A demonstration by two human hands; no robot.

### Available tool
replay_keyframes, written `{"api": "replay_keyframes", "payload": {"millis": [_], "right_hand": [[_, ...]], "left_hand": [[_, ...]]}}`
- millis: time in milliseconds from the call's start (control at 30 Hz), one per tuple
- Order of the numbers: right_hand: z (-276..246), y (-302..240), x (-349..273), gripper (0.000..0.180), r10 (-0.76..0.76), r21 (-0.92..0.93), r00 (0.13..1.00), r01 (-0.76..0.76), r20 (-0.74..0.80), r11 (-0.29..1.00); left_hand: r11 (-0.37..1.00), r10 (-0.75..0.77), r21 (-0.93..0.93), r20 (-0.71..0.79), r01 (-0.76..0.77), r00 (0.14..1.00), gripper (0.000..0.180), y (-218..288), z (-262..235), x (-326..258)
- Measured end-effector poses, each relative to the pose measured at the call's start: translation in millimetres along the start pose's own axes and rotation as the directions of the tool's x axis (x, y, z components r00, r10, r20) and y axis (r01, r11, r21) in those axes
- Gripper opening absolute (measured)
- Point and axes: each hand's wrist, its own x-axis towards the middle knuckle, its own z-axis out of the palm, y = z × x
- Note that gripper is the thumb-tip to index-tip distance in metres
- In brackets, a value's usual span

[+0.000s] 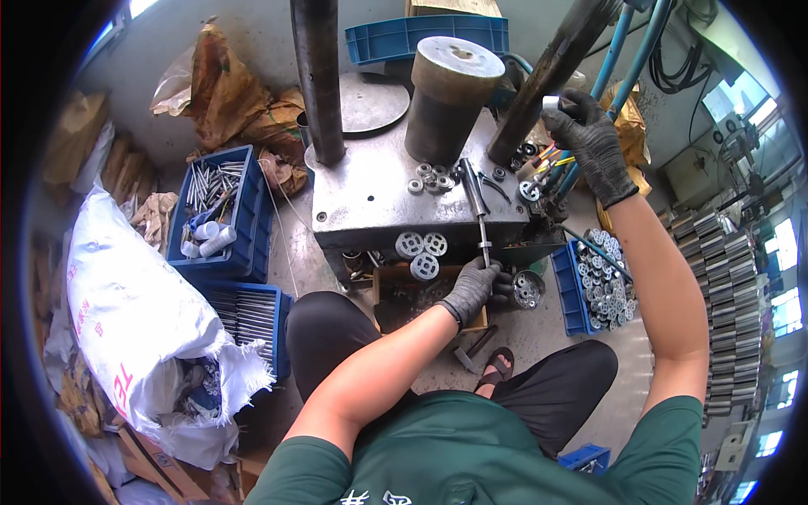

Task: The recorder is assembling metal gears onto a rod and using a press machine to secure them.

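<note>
My left hand (473,290), in a dark grey glove, is closed around the lower end of a thin shiny rod (483,231). The rod's upper part is a thicker black-and-silver cylinder (473,189) lying over the front edge of the steel press table (362,215). My right hand (596,147), gloved too, is raised beside the right column, its fingers closed on a small pale cylindrical piece (551,103). Black-handled pliers (495,187) lie right of the rod. Several small metal rings (430,179) sit to its left. Three silver discs with holes (423,266) are at the table's front.
Two dark columns (316,84) and a thick steel cylinder (450,101) stand on the press table. At left are blue crates (220,268) of metal rods and a white woven sack (126,311). A blue bin (572,295) of silver discs and a round can (528,290) stand right.
</note>
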Motion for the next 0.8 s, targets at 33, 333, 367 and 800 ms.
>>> {"api": "replay_keyframes", "payload": {"millis": [33, 333, 367, 800], "right_hand": [[-1.7, -2.8, 7.4, 0.058, 0.026, -0.042, 0.999, -0.025, 0.027, 0.999], [48.6, -26.3, 80.3, 0.049, -0.16, -0.337, 0.978, 0.197, 0.136, 0.921], [53.9, -25.7, 90.6, 0.048, -0.181, -0.376, 0.974, 0.22, 0.138, 0.9], [54.2, -49.2, 78.3, 0.041, -0.265, -0.408, 0.944, 0.325, 0.196, 0.853]], "left_hand": [[1.0, 0.004, -0.004, -0.001, -0.004, 1.0, 0.02, 2.2, 2.3, 1.0], [0.958, 0.12, -0.271, 0.092, -0.091, 0.988, 0.037, 15.7, -11.8, 27.3], [0.963, 0.13, -0.251, 0.097, -0.102, 0.987, 0.036, 17.5, -10.6, 27.2], [0.931, 0.241, 0.261, 0.087, -0.255, 0.967, 0.021, 30.6, -28.1, 26.6]]}}
